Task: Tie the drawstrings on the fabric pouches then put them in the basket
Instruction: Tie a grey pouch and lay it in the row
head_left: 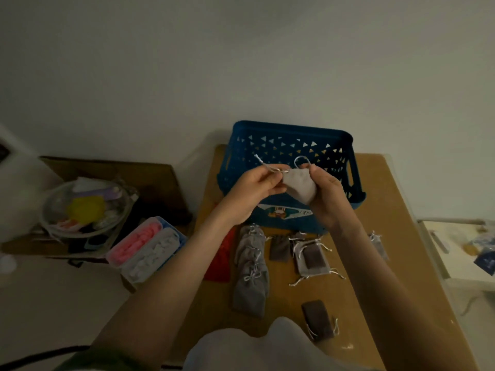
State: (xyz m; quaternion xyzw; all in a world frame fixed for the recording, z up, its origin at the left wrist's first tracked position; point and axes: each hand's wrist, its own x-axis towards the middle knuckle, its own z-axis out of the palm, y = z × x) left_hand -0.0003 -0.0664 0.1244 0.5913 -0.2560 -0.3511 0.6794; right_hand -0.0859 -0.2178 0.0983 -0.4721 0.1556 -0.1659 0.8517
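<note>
Dim room, pale wall, brown tabletop with the blue basket at its far end. You're mid-tie on one pouch.

- Grey pouch is in the air in front of the basket's near wall, not over the opening.
- Your right hand grips the pouch body, fingers curled round it and thumb up at the neck. A drawstring loop stands up just beside that thumb.
- Your left hand pinches the other string end between thumb and fingertips, drawn out to the upper left.
- The neck looks cinched. The knot is too small and blurred to read, so I can't tell if a cross is made yet.

My read: this is the tying step and it isn't finished.

- Keep the right-hand grip at the neck so the cinch doesn't slacken.
- Bring the left end across to the loop, pass it through, and pull both sides evenly.
- The cord is thin and the light is poor, so expect slips. Pinch close to the neck.
- Then lift over the near rim and drop it in.

The hands block most of the basket's inside, so I can't tell what's already in there.

The queue on the table near you:
- a stack of grey pouches
- a grey pouch with a dark patch
- a dark pouch near the front edge

Off to the left, clear of the job, are a glass bowl of clutter and a plastic box.
</note>
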